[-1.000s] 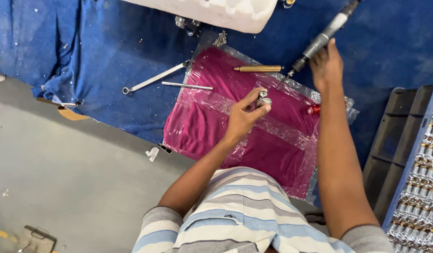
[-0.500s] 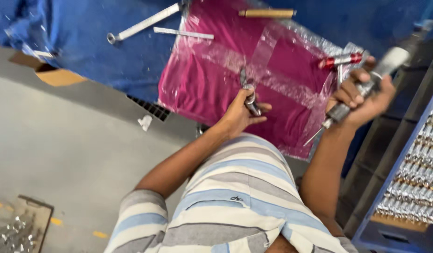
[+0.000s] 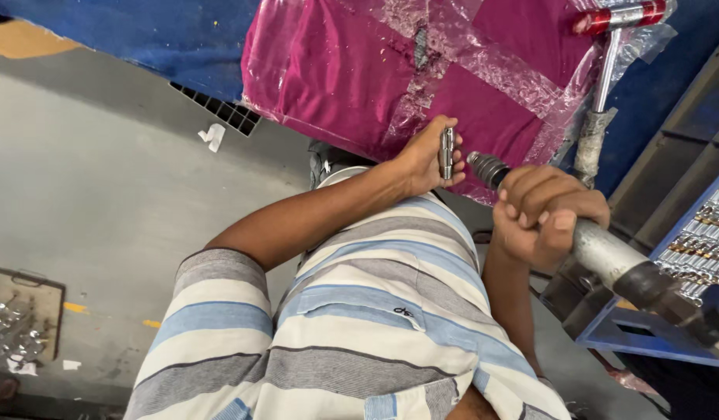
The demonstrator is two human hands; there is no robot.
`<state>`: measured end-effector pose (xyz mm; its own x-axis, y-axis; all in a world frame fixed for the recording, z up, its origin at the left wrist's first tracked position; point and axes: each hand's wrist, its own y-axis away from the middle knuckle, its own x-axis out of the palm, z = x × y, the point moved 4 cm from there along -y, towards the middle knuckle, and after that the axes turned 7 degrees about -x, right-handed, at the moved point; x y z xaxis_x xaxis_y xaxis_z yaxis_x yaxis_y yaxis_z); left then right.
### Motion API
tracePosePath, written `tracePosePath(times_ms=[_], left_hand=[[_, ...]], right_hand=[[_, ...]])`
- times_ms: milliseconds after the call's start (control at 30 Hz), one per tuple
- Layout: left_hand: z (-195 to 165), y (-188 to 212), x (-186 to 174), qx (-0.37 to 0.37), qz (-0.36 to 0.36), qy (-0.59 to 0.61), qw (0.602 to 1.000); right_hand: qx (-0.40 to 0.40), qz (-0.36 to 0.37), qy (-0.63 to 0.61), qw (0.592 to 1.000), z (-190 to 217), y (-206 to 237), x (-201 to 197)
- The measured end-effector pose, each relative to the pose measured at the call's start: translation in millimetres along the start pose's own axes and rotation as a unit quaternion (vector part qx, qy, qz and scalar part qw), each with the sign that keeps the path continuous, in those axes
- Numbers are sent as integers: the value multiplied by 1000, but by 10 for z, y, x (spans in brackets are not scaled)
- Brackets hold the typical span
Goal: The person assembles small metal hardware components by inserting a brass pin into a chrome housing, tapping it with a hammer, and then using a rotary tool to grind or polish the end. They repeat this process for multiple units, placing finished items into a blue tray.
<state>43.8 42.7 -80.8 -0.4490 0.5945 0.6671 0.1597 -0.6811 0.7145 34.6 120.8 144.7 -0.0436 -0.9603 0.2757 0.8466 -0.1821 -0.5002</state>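
Observation:
My left hand (image 3: 429,159) grips a small shiny metal part (image 3: 447,152), held upright near the lower edge of a magenta cloth under clear plastic (image 3: 375,70). My right hand (image 3: 548,211) is wrapped around the grey body of a cylindrical power tool (image 3: 601,253). The tool's dark tip (image 3: 488,169) points at the metal part and sits just right of it. A striped shirt fills the lower part of the view.
A red-handled T-shaped metal tool (image 3: 612,39) lies at the cloth's top right. A blue tray of several small metal parts (image 3: 702,241) stands at the right. Blue sheeting (image 3: 134,39) covers the bench; grey floor (image 3: 87,202) lies left, with a box of parts (image 3: 17,327).
The view has tilted down and closer. My right hand brought the power tool from the right toward my left hand; its tip is now beside the metal part.

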Motion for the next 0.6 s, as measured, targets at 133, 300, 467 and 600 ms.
tracePosePath(times_ms=[133,300,467,600], left_hand=[[-11,3,-22,-6,28,12,1000],[-25,47,-8,-4,21,17,1000],[-35,106,25,0,13,10,1000],[-39,126,34,-6,8,3,1000]], right_hand=[[-8,6,44,999,-98,-41,114],[1,7,52,999,-186,-27,152],[-7,8,69,998,-218,-29,170],[1,26,72,997,-255,-50,181]])
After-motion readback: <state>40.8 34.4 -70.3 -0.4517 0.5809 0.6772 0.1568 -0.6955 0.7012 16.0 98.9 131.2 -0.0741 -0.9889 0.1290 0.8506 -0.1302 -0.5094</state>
